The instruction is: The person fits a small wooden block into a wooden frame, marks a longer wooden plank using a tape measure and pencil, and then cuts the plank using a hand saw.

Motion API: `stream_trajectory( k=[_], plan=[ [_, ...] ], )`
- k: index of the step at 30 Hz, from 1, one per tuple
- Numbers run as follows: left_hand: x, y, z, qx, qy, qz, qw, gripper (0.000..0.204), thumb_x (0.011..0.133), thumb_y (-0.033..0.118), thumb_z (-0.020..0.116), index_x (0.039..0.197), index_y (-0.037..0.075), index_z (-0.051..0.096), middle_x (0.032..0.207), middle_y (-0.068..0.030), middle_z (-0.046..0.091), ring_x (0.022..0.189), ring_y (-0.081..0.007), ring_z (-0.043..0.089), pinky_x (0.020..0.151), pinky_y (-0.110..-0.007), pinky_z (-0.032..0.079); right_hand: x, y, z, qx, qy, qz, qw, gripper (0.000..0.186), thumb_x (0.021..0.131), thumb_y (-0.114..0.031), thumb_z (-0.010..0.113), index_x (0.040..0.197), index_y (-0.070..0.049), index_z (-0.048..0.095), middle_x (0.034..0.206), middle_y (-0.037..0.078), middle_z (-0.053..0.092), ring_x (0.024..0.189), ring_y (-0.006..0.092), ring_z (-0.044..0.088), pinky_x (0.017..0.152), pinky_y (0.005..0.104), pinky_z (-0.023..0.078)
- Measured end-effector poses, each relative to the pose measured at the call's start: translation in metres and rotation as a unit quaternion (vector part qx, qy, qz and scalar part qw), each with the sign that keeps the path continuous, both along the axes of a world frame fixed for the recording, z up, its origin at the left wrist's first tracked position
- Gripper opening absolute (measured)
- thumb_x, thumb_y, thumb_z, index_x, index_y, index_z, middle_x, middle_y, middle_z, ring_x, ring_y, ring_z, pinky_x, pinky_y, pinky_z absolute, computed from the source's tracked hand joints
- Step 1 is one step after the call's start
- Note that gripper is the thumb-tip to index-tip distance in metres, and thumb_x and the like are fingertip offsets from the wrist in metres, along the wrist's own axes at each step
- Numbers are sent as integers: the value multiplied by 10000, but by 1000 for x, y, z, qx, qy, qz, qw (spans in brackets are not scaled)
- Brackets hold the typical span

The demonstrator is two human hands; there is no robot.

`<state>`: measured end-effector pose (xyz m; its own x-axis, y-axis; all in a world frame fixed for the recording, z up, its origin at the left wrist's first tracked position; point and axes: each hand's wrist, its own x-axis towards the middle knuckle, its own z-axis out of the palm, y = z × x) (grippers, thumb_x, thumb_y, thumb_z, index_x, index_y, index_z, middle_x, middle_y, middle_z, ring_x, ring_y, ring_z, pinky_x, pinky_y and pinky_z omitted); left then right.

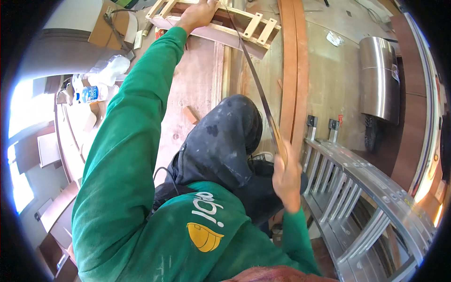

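Note:
My right hand (287,178) is closed around the wooden handle of a handsaw (260,89). Its long, dark blade is seen almost edge-on and slants up and away to the left. The far end of the blade reaches a slatted wooden frame (221,36) at the top of the view; whether the teeth bite into the wood cannot be made out. Stretched far forward, my left hand (199,16) grips this frame, its fingers partly cut off by the picture's edge. Short pale slats cross the frame on both sides of that hand.
An aluminium folding ladder (366,174) lies at my right. Long reddish boards (293,70) run beyond my bent knee. A steel cylinder (378,77) stands far right. Left are a water bottle (92,94), a plastic bag (112,68) and a cardboard box (110,28). A wood offcut (190,115) lies near my knee.

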<state>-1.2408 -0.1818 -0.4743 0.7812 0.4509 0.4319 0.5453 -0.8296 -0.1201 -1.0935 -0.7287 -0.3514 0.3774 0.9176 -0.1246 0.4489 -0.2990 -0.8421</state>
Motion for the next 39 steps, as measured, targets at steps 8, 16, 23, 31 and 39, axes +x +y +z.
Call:
stream_trajectory(
  k=[8, 16, 23, 31, 39],
  plan=[
    [18, -2, 8, 100, 51, -1, 994, 156, 943, 126, 516, 1047, 12, 537, 863, -206, 594, 623, -318, 653, 481, -404, 533, 5, 170, -42, 72, -4, -30, 997, 436, 1065, -274, 567, 1439, -55, 523, 1096, 334, 684, 1065, 537, 640, 853, 554, 536],
    [-3, 12, -17, 75, 33, 5, 997, 222, 976, 177, 517, 1134, 23, 541, 894, -238, 616, 607, -365, 683, 475, -438, 566, -3, 81, -26, 32, 3, -10, 999, 441, 1052, -222, 596, 1448, -40, 528, 1190, 324, 680, 1107, 511, 656, 893, 523, 551],
    [12, 1, -5, 84, 48, -5, 995, 179, 965, 155, 511, 1091, 31, 538, 884, -204, 591, 618, -327, 672, 479, -421, 542, -4, 50, -5, 56, -53, -14, 997, 427, 1047, -189, 590, 1428, -6, 526, 1177, 322, 681, 1088, 507, 664, 872, 526, 552],
    [14, 14, -13, 51, 16, -8, 999, 277, 985, 186, 525, 1197, 8, 540, 910, -241, 634, 643, -390, 714, 493, -452, 594, 2, 179, -24, 59, 12, -20, 998, 415, 1065, -252, 571, 1423, -47, 525, 1079, 346, 679, 1040, 551, 632, 816, 559, 530],
    [3, -11, 4, 58, 12, 9, 998, 126, 970, 146, 503, 1036, 39, 512, 851, -197, 574, 568, -313, 645, 477, -426, 513, 1, 8, 2, 9, -10, 6, 1000, 427, 1040, -126, 567, 1438, 22, 520, 1247, 286, 668, 1147, 463, 682, 939, 473, 546]
  ],
)
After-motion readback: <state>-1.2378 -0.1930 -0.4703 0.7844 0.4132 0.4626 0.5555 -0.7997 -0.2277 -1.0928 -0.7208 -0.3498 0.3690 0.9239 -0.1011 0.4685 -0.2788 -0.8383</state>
